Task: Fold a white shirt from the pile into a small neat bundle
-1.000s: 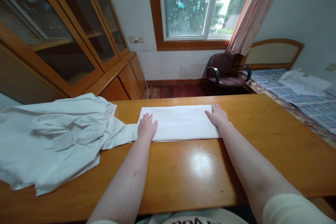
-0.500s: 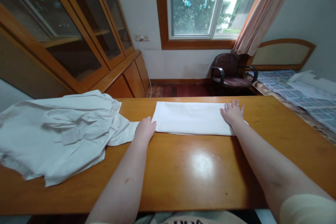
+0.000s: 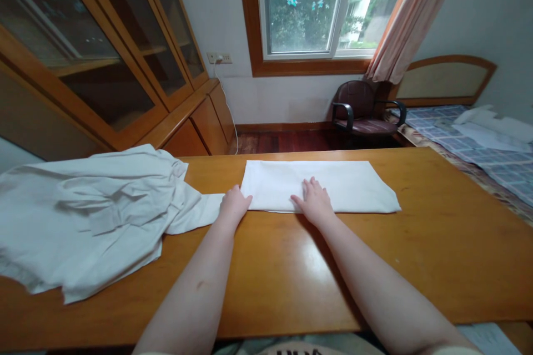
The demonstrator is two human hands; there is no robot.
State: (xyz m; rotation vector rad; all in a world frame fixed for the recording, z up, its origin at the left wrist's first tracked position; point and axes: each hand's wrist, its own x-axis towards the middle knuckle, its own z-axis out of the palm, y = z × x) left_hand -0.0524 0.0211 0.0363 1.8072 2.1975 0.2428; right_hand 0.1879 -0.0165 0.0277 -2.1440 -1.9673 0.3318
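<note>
A white cloth folded into a long flat strip lies across the far middle of the wooden table. My right hand rests flat on the strip near its middle, fingers spread. My left hand sits at the strip's left end with its fingers curled down over the near left corner; whether they pinch the cloth is hidden. A crumpled white sheet lies heaped on the left of the table, its tail reaching my left hand.
A glass-fronted wooden cabinet runs along the left wall. Beyond the table stand a dark office chair, a window with a peach curtain, and a bed with white linen at the right.
My right hand has slid left along the folded strip from its right end to near its middle. My left hand has stayed at the left end.
</note>
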